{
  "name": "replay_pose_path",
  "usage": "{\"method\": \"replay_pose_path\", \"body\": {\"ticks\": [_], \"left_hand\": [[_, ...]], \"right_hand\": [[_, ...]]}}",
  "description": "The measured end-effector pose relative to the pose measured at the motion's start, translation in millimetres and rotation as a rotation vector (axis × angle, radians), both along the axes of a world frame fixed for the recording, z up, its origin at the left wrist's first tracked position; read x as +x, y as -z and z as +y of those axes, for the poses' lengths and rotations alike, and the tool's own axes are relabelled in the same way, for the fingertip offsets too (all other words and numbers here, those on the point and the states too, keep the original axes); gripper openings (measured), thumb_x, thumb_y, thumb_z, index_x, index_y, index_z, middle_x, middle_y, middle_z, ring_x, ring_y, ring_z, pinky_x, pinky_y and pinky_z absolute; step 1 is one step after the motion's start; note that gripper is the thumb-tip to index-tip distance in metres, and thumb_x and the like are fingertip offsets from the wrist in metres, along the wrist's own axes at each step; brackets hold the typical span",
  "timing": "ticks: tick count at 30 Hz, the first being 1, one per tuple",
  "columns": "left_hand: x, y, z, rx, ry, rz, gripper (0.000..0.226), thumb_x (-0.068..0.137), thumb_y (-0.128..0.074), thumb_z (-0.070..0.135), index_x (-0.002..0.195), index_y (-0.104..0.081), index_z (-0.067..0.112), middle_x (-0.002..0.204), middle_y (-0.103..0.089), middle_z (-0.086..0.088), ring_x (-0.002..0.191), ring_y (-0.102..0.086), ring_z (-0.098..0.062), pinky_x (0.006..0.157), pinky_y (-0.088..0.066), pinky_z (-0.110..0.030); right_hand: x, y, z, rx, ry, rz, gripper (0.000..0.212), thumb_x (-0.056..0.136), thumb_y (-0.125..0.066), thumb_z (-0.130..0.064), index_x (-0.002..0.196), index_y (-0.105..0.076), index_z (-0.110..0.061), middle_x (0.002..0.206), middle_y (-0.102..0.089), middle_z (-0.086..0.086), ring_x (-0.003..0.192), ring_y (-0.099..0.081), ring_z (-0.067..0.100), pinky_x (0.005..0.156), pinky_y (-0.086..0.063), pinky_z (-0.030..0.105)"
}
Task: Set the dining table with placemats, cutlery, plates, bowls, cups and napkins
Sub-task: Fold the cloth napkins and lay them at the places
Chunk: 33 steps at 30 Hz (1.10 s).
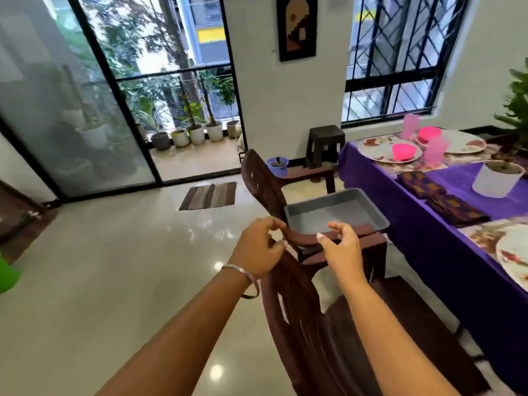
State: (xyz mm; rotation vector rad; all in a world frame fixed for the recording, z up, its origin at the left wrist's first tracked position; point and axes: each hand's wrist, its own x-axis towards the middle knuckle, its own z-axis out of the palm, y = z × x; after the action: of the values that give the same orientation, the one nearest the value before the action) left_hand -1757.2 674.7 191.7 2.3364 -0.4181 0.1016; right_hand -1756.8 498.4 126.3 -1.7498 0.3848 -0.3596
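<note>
Hands first: left hand [258,247], bangle [245,277] at the wrist, fingers loosely curled with thumb and forefinger close together over the top of a brown chair back [288,304]; whether it actually grips the chair, cannot tell. Right hand [341,247], fingers curled over the brown armrest [303,238] of the chair ahead, seemingly holding it. Grey tray [337,211], resting on that chair just beyond the hands, beside the counter's near long edge. Counter [428,224], under a purple cloth, along the right of the room. Far end of counter: two floral plates [383,151], each carrying a pink bowl [404,152], with two pink cups [435,150] close by, all on patterned placemats [411,166]. Middle of counter: folded dark patterned napkins [440,198], and a white plant pot [497,178] just beside them. Near end: another floral plate [514,252], partly cut off. Further items: dark stool [325,144] under the window; striped mat [208,195] on the floor by the glass door.
</note>
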Motion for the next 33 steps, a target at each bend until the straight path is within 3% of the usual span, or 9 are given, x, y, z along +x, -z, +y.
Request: {"method": "replay_pose_path", "body": {"ticks": [3,8,12,15,19,23,27,30,33], "left_hand": [[36,18,26,-0.090,-0.008,0.050,0.024,0.085,-0.067,0.014,0.108,-0.062,0.021,0.106,-0.055,0.009,0.093,-0.055,-0.009,0.065,-0.041,-0.001],[99,51,72,-0.186,-0.003,0.198,0.024,0.085,-0.069,0.014,0.106,-0.061,0.021,0.111,-0.060,0.002,0.091,-0.061,-0.015,0.066,-0.044,-0.011],[159,53,119,-0.235,0.074,0.221,0.022,0.087,-0.066,0.010,0.105,-0.060,0.021,0.106,-0.059,0.004,0.079,-0.059,-0.004,0.062,-0.044,-0.009],[206,48,158,-0.252,0.103,0.223,0.021,0.087,-0.067,0.009,0.105,-0.061,0.019,0.100,-0.060,0.007,0.075,-0.059,-0.003,0.061,-0.045,-0.009],[268,46,184,-0.287,0.139,0.222,0.017,0.086,-0.067,0.011,0.099,-0.063,0.022,0.096,-0.063,0.006,0.083,-0.061,-0.009,0.069,-0.045,-0.013],[309,50,173,-0.320,0.212,0.251,0.014,0.087,-0.065,0.011,0.097,-0.063,0.020,0.091,-0.063,0.008,0.081,-0.060,-0.004,0.061,-0.045,-0.007],[360,60,143,-0.334,0.330,0.299,0.013,0.088,-0.064,0.008,0.098,-0.063,0.017,0.092,-0.063,0.006,0.080,-0.060,-0.005,0.058,-0.045,-0.004],[409,70,115,-0.336,0.388,0.353,0.015,0.089,-0.062,0.009,0.099,-0.062,0.020,0.095,-0.065,0.003,0.082,-0.064,-0.010,0.057,-0.049,-0.011],[457,77,87,-0.277,0.460,0.383,0.018,0.089,-0.062,0.010,0.097,-0.061,0.026,0.098,-0.066,0.002,0.090,-0.065,-0.018,0.073,-0.058,-0.026]], "right_hand": [[19,0,15,0.008,-0.008,0.005,0.028,0.088,-0.065,-0.019,0.112,-0.054,-0.027,0.124,-0.048,-0.001,0.117,-0.043,0.012,0.097,-0.040,0.031],[48,20,45,0.024,0.043,0.098,0.026,0.088,-0.067,-0.016,0.111,-0.056,-0.022,0.120,-0.054,0.002,0.114,-0.048,0.014,0.095,-0.042,0.031],[87,18,84,0.100,0.143,0.101,0.025,0.088,-0.066,-0.011,0.111,-0.056,-0.017,0.108,-0.056,0.000,0.112,-0.052,0.018,0.087,-0.041,0.028],[125,8,116,0.079,0.183,0.103,0.027,0.089,-0.066,-0.015,0.114,-0.056,-0.019,0.114,-0.056,0.000,0.113,-0.051,0.017,0.094,-0.045,0.033],[171,-2,150,0.081,0.221,0.057,0.028,0.089,-0.066,-0.018,0.113,-0.054,-0.024,0.114,-0.056,-0.005,0.113,-0.052,0.015,0.100,-0.045,0.038],[207,0,158,0.136,0.273,0.060,0.027,0.088,-0.067,-0.017,0.110,-0.055,-0.025,0.115,-0.057,-0.002,0.110,-0.054,0.016,0.098,-0.047,0.037],[245,11,136,0.181,0.373,0.027,0.023,0.087,-0.068,-0.012,0.098,-0.056,-0.028,0.108,-0.059,0.001,0.101,-0.057,0.016,0.086,-0.048,0.032],[277,23,111,0.217,0.443,0.014,0.024,0.087,-0.068,-0.012,0.099,-0.057,-0.029,0.107,-0.061,0.002,0.097,-0.058,0.014,0.079,-0.045,0.028],[314,34,90,0.293,0.460,0.005,0.025,0.087,-0.066,-0.010,0.104,-0.056,-0.026,0.109,-0.062,0.004,0.097,-0.059,0.015,0.078,-0.047,0.029]]}}
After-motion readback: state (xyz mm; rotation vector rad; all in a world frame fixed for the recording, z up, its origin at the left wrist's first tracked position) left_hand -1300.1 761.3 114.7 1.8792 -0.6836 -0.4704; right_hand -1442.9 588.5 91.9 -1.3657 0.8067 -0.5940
